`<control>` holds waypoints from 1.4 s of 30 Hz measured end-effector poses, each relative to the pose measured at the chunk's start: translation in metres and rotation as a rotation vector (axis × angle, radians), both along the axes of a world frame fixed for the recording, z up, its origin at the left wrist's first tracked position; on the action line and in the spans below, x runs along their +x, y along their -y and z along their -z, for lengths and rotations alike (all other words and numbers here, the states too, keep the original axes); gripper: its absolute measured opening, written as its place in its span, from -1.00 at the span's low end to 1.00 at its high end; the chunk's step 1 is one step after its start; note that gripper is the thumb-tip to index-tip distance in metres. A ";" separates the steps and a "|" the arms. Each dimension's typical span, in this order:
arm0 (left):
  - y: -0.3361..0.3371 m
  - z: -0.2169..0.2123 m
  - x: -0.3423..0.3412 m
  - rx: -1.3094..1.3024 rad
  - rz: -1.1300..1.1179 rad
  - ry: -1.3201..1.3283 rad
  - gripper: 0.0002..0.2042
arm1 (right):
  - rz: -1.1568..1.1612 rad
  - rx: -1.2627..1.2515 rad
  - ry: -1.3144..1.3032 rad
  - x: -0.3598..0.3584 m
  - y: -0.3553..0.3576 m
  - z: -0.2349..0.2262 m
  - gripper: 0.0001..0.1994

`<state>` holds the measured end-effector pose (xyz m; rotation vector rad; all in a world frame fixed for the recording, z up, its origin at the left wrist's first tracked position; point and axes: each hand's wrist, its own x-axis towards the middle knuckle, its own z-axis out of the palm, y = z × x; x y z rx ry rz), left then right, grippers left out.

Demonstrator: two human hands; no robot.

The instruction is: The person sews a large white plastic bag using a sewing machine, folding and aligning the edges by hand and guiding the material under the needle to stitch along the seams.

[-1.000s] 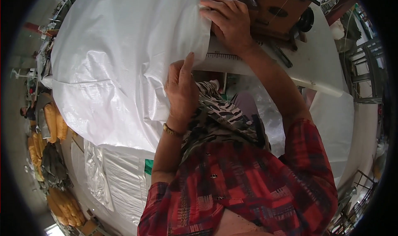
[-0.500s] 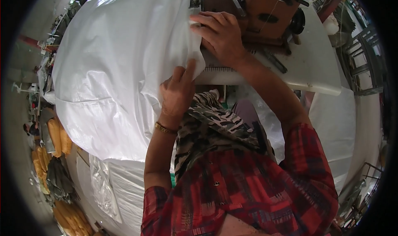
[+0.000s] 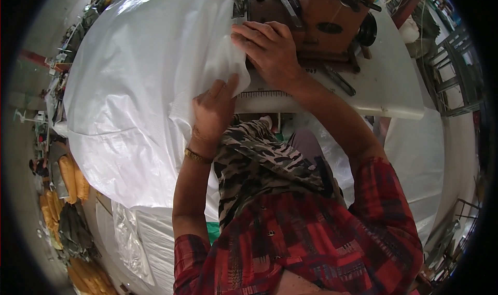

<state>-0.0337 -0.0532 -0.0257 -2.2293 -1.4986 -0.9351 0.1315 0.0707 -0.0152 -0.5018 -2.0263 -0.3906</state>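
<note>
A large sheet of white woven plastic (image 3: pixel 129 87) spreads over the left side of the worktable, its right edge running up to the sewing machine (image 3: pixel 327 20). My right hand (image 3: pixel 272 54) lies at that edge, just below the machine's needle area (image 3: pixel 237 7), fingers together and bent over the sheet. Closer to me, my left hand (image 3: pixel 213 108) grips the same edge. Its index finger stretches forward along the plastic while the other fingers are curled. The thumb is hidden.
A dark metal hand tool (image 3: pixel 340 81) lies on the white tabletop (image 3: pixel 384 100) right of my right hand. Ruler marks (image 3: pixel 264 94) run along the table's near edge. Yellow bundles (image 3: pixel 72 176) sit at far left; a dark metal rack (image 3: pixel 454 77) stands at far right.
Both hands stay on the sheet's edge. My left hand has shifted slightly left with the plastic, and the view has moved a little, so the machine appears further left.
</note>
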 end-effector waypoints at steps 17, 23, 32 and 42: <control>-0.041 -0.025 -0.006 0.073 -0.021 0.050 -0.66 | 0.008 -0.019 0.012 -0.008 0.002 0.001 -0.61; -0.027 -0.034 0.015 0.079 -0.178 -0.016 -0.66 | 0.019 -0.040 0.010 -0.005 0.004 0.003 -0.65; -0.007 -0.009 0.022 0.054 -0.329 -0.063 -0.53 | -0.022 0.007 -0.011 -0.001 0.003 0.004 -0.70; -0.028 -0.011 0.008 0.038 -0.183 0.049 -0.56 | 0.022 0.051 0.015 -0.007 0.001 0.006 -0.71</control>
